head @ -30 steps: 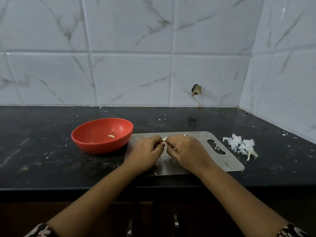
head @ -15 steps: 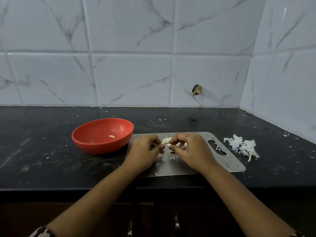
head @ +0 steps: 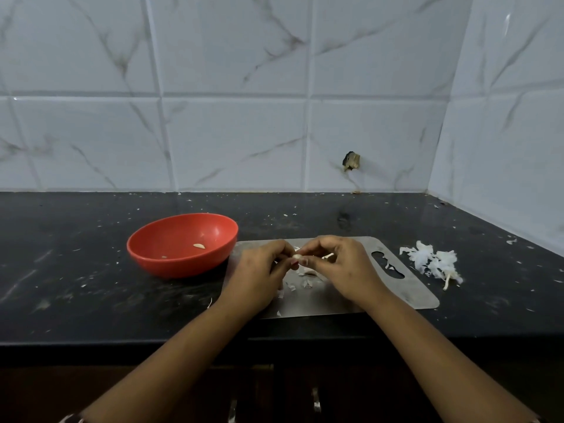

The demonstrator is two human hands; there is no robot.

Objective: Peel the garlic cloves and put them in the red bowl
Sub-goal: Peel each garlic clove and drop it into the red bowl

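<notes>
Peeling in progress: the left hand [head: 259, 276] and the right hand [head: 345, 270] both pinched one garlic clove [head: 297, 257] between curled fingertips just above the steel board [head: 396, 291], its skin apparently only partly off. The red bowl [head: 171, 267], standing on the dark surface [head: 76, 270] just beside the board's left edge, held one peeled clove [head: 199, 246] and a smaller pale bit that could not be identified, while a heap of shed skins [head: 433, 264] lay right of the board. Judged from this, little had been delivered and the held clove had yet to be finished and dropped in; any further unpeeled cloves were hidden behind the hands
</notes>
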